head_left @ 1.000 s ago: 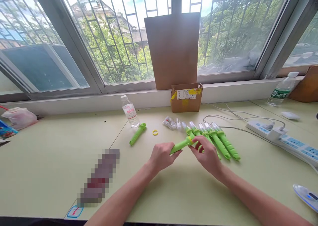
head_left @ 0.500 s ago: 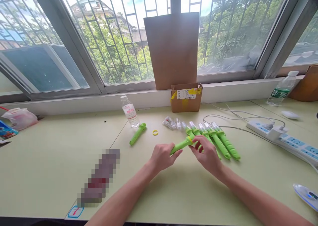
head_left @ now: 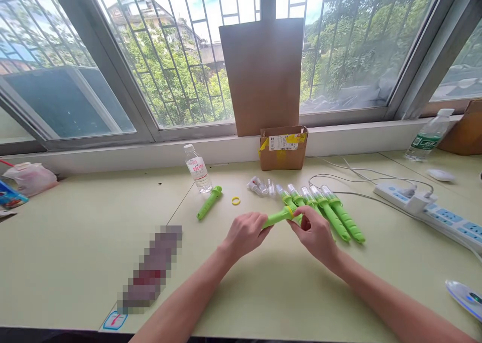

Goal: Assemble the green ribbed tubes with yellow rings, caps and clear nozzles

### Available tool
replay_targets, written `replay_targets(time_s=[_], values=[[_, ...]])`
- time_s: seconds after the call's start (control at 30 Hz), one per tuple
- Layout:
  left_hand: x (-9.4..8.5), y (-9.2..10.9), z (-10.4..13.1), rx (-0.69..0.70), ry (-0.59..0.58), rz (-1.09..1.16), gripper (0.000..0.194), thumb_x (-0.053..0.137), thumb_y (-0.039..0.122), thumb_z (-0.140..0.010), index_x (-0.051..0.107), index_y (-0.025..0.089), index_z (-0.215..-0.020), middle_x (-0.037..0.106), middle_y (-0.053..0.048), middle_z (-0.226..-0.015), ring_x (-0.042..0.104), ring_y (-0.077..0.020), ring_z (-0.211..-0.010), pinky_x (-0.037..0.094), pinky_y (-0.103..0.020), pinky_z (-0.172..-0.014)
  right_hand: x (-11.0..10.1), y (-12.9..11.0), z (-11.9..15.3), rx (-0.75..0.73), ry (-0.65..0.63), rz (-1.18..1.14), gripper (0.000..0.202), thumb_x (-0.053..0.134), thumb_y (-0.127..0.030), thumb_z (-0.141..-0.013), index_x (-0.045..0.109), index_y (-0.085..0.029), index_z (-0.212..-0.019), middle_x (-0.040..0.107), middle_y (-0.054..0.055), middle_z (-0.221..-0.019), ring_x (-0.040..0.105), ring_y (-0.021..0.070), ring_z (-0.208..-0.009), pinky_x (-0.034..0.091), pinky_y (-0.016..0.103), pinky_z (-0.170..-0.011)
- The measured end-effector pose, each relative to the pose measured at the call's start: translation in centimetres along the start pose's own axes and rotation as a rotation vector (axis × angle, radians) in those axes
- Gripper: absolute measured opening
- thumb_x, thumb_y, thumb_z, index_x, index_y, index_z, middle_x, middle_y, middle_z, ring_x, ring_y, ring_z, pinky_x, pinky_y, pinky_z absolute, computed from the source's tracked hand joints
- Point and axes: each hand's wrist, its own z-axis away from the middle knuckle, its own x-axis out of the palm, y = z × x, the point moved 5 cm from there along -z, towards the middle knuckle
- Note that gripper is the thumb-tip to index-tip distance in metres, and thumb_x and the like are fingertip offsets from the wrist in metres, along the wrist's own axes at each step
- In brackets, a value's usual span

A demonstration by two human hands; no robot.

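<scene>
My left hand (head_left: 245, 234) grips the lower end of a green plastic handle (head_left: 277, 217) held just above the pale green table (head_left: 75, 242). My right hand (head_left: 313, 232) pinches the handle's upper end, where a yellow ring (head_left: 290, 211) sits on it. Just behind my right hand lies a row of several finished green handles with clear caps (head_left: 331, 212). A lone green handle (head_left: 209, 202) and a loose yellow ring (head_left: 235, 201) lie to the left, with some clear caps (head_left: 259, 186) further back.
A small water bottle (head_left: 197, 168) and an open cardboard box (head_left: 283, 147) stand near the window sill. A white power strip with cables (head_left: 429, 207) runs along the right. A second bottle (head_left: 427, 136) is at far right, a pink bag (head_left: 30, 178) at far left.
My left hand has slid a little up the handle, and my right thumb has shifted at the yellow ring. Everything else on the table is as before.
</scene>
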Motion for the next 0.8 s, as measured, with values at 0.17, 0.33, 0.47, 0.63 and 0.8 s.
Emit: replay_targets(time_s=[0.17, 0.33, 0.47, 0.63, 0.8], values=[[-0.03, -0.16, 0.08, -0.042, 0.009, 0.030, 0.016, 0.052, 0.033, -0.088, 0.052, 0.019, -0.080, 0.058, 0.002, -0.057, 0.055, -0.0110, -0.049, 0.036, -0.023, -0.049, 0.21, -0.28, 0.14, -0.056, -0.015, -0.020, 0.013, 0.052, -0.025, -0.088, 0.052, -0.021, -0.075, 0.057, 0.005, -0.093, 0.044, 0.0068, -0.046, 0.042, 0.026, -0.043], [0.19, -0.19, 0.22, -0.082, -0.009, 0.077, 0.019, 0.052, 0.035, -0.087, 0.052, 0.018, -0.077, 0.055, 0.003, -0.053, 0.050, -0.0103, -0.044, 0.034, -0.022, -0.046, 0.15, -0.42, 0.11, -0.056, 0.000, -0.051, 0.008, 0.055, -0.024, -0.087, 0.051, -0.021, -0.080, 0.057, 0.005, -0.094, 0.047, 0.0067, -0.047, 0.045, 0.025, -0.044], [0.23, -0.19, 0.27, -0.099, 0.004, 0.090, 0.020, 0.053, 0.035, -0.087, 0.052, 0.018, -0.075, 0.053, 0.003, -0.052, 0.048, -0.0100, -0.043, 0.033, -0.021, -0.046, 0.10, -0.10, 0.12, -0.009, 0.030, -0.092, 0.013, 0.059, -0.027, -0.085, 0.051, -0.022, -0.093, 0.058, 0.001, -0.081, 0.050, 0.0089, -0.048, 0.045, 0.024, -0.043], [0.25, -0.07, 0.32, -0.089, 0.020, 0.092, 0.020, 0.053, 0.034, -0.086, 0.050, 0.018, -0.073, 0.051, 0.004, -0.051, 0.045, -0.0095, -0.042, 0.031, -0.022, -0.045, 0.01, -0.23, 0.18, -0.017, 0.040, -0.094, 0.010, 0.058, -0.026, -0.086, 0.054, -0.023, -0.095, 0.060, 0.002, -0.084, 0.053, 0.0096, -0.050, 0.047, 0.025, -0.044], [0.01, 0.27, 0.24, -0.071, 0.059, 0.071, 0.022, 0.054, 0.032, -0.086, 0.048, 0.019, -0.069, 0.050, 0.004, -0.051, 0.044, -0.0088, -0.043, 0.031, -0.022, -0.045, -0.44, -0.68, 0.19, -0.026, 0.090, -0.103, 0.006, 0.058, -0.022, -0.087, 0.058, -0.022, -0.093, 0.064, 0.005, -0.098, 0.056, 0.0097, -0.053, 0.051, 0.026, -0.048]])
